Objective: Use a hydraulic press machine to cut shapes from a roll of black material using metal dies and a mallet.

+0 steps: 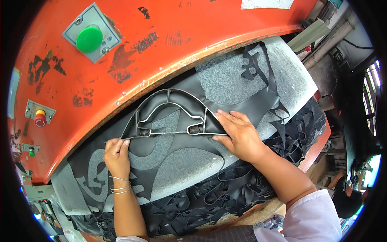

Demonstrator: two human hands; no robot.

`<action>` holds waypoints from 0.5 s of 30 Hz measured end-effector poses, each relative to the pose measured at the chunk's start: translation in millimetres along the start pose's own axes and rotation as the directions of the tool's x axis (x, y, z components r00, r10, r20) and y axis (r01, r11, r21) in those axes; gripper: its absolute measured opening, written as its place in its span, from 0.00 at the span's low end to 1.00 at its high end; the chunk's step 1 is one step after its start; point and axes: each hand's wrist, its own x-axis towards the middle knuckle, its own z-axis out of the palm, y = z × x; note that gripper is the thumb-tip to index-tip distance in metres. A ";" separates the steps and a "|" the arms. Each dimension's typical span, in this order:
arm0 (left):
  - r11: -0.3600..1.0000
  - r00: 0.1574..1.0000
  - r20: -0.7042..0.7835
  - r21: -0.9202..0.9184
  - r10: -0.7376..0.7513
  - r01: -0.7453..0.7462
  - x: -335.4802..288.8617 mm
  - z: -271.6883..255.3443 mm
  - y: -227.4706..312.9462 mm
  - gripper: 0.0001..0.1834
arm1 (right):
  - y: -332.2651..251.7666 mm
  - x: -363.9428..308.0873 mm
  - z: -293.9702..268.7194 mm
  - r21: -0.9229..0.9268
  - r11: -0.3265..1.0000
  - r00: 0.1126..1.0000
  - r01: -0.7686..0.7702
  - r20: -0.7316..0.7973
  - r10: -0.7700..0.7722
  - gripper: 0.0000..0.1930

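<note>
A steel cutting die (169, 132), an arched outline of metal strip with cross braces, lies on a black leather-like sheet (252, 105). My left hand (117, 158) pinches its left lower corner between thumb and fingers. At the opposite corner my right hand (241, 137) grips the frame, thumb below and fingers along the outer edge. Beneath the sheet is a pale grey cutting board (193, 161), which shows through curved cut-out holes in the material. The sheet's right end is ragged, with narrow leftover strips.
An orange press head (133, 60) overhangs the board's far side. On it sit a large green button (89, 39), a red-and-yellow knob (40, 118) and a small green button (31, 152). Tangled black scraps (209, 197) heap along the near edge. Another person (347, 197) is at far right.
</note>
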 end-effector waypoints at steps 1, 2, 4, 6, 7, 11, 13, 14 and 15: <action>1.000 1.000 0.004 -0.004 0.006 -0.006 0.4 1.2 -0.1 0.08 | 0.6 0.1 -0.7 -0.002 1.000 1.000 0.005 0.007 -0.005 0.29; 1.000 1.000 0.006 -0.002 0.006 -0.006 0.9 2.6 -0.6 0.08 | 0.7 -0.5 -0.5 -0.007 1.000 1.000 -0.001 0.003 0.001 0.29; 1.000 1.000 -0.012 0.012 0.010 -0.010 0.8 0.5 4.3 0.07 | 0.8 -1.0 -2.6 -0.004 1.000 1.000 0.004 0.007 -0.004 0.29; 1.000 0.999 -0.025 0.000 0.020 -0.020 0.5 -4.6 4.3 0.07 | -0.1 0.9 -2.6 -0.002 1.000 1.000 0.011 0.001 -0.011 0.29; 1.000 0.999 -0.035 -0.009 0.028 -0.028 0.1 -8.1 3.7 0.07 | -1.7 1.5 -2.1 0.002 1.000 1.000 0.016 -0.001 -0.016 0.29; 0.997 0.997 -0.034 0.000 0.073 -0.073 -2.5 -4.6 -2.9 0.07 | -6.7 -3.3 -2.4 -0.057 0.998 0.999 0.037 -0.023 -0.038 0.29; 0.995 0.994 -0.028 0.023 0.101 -0.100 -10.7 -9.4 -14.3 0.08 | -13.7 -8.0 -1.7 -0.076 0.997 0.999 0.011 -0.037 -0.014 0.29; 0.973 0.980 -0.002 0.115 0.200 -0.199 -14.5 -15.3 -12.4 0.12 | -11.6 -12.7 0.0 -0.125 0.992 0.999 -0.017 -0.030 0.013 0.31; 0.947 0.957 0.019 0.144 0.288 -0.288 -22.7 -27.6 -6.2 0.14 | -24.0 -17.2 -10.7 -0.142 0.990 0.999 0.003 -0.035 -0.008 0.31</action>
